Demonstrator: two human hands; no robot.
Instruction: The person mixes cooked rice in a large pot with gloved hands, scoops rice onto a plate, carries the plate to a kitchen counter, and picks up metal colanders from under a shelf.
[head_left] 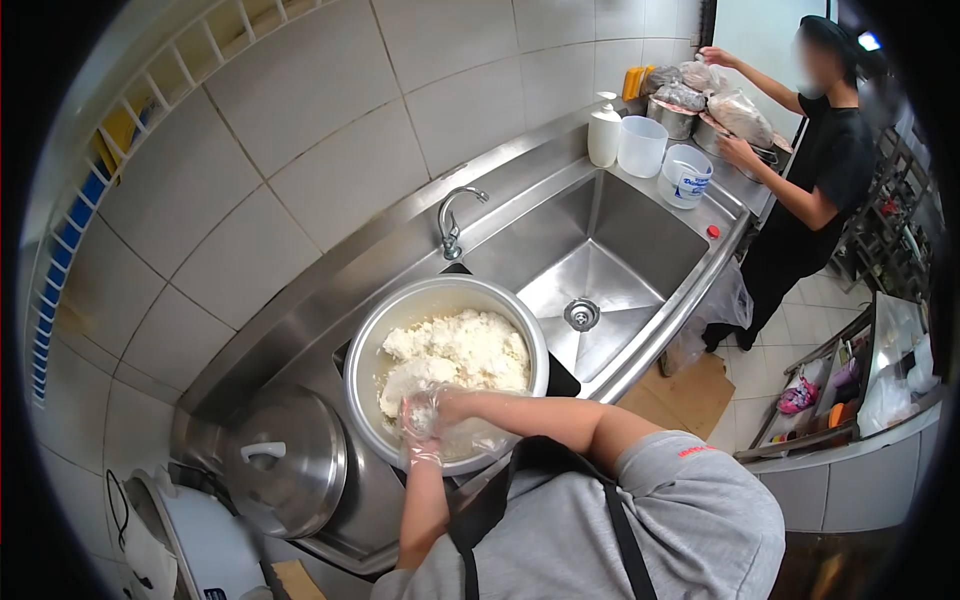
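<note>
A wide metal pot [357, 385] holds a white crumbly mass [470, 340], like cooked rice or dough, with a smoother lump near my hands. Over its near left part, my left hand [418, 428] wears a clear plastic glove, and its fingers curl around some of the white mass. My right hand [452, 408] reaches in from the right and meets the left one. Loose clear plastic hangs below my right wrist inside the pot. The right fingers are mostly hidden by plastic and the other hand.
A steel sink [630, 260] with a faucet [452, 225] lies beyond the pot. A lidded steel pot [285, 460] stands at left. White tubs [642, 146] and a pump bottle [604, 130] sit on the far counter. A co-worker [815, 180] handles plastic bags [740, 115] there.
</note>
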